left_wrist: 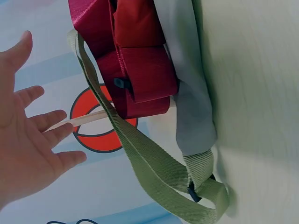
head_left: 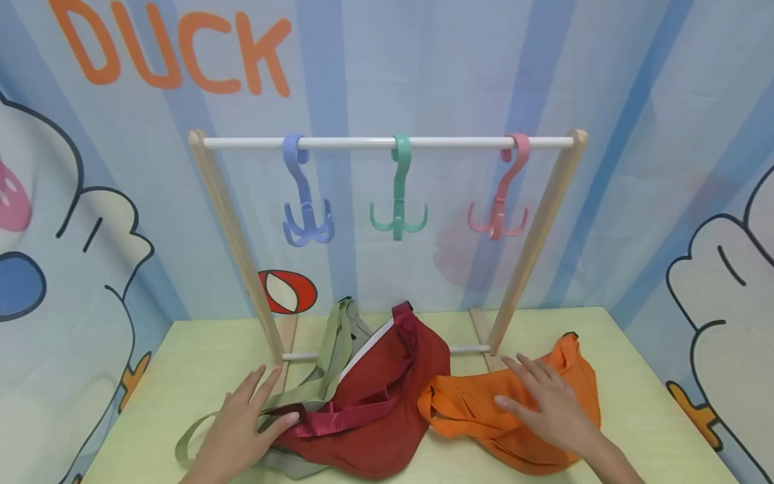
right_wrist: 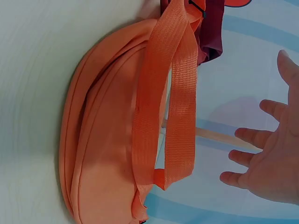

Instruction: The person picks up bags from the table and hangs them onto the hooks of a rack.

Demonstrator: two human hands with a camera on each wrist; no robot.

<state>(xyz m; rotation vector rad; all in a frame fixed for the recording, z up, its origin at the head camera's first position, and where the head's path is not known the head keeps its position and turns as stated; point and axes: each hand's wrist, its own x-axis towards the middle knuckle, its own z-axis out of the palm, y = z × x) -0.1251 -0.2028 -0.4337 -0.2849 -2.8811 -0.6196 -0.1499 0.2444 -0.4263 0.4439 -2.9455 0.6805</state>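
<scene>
Three waist bags lie on the table below a small rack. The dark red bag (head_left: 387, 417) is in the middle and partly covers a grey-green bag (head_left: 329, 356) behind it. An orange bag (head_left: 514, 417) lies at the right, its strap folded over its front. My left hand (head_left: 242, 417) hovers with spread fingers over the green strap (left_wrist: 135, 154), holding nothing. Above the orange bag my right hand (head_left: 547, 403) is held with fingers extended. Both wrist views show a gap between each palm and the bags.
The rack has wooden posts (head_left: 538, 249) and a white top bar (head_left: 351, 143). From the bar hang a blue hook (head_left: 307, 215), a green hook (head_left: 399, 202) and a pink hook (head_left: 498, 208), with no bag on them. A printed curtain (head_left: 375, 74) stands behind.
</scene>
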